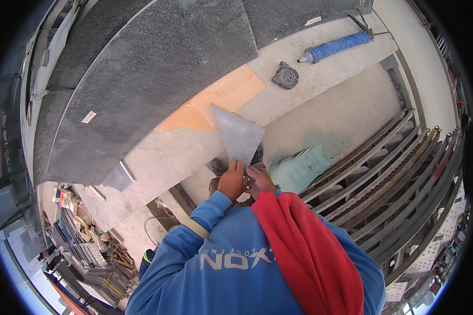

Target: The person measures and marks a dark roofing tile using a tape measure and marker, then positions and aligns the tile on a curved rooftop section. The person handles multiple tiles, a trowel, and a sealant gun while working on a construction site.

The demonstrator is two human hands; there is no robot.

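A flat grey triangular piece [239, 134] with a speckled surface rises from my hands, its sharp tip pointing away over the table edge. Its lower corner is gripped by the closed fingers of my left hand [232, 181]. Close beside it, my right hand [261, 179] has its fingers curled against the same corner; part of its grip is hidden. Beyond the piece, an orange sheet [226, 94] lies on the pale work surface [194, 149], partly under a large dark grey slab [163, 58].
A black tape measure [285, 76] and a blue caulking gun [336, 47] lie at the far right. Long metal bars [399, 178] are racked at right, near a pale green cloth [305, 168]. Piled scraps [84, 231] sit at lower left. A red cloth [310, 252] hangs over my right shoulder.
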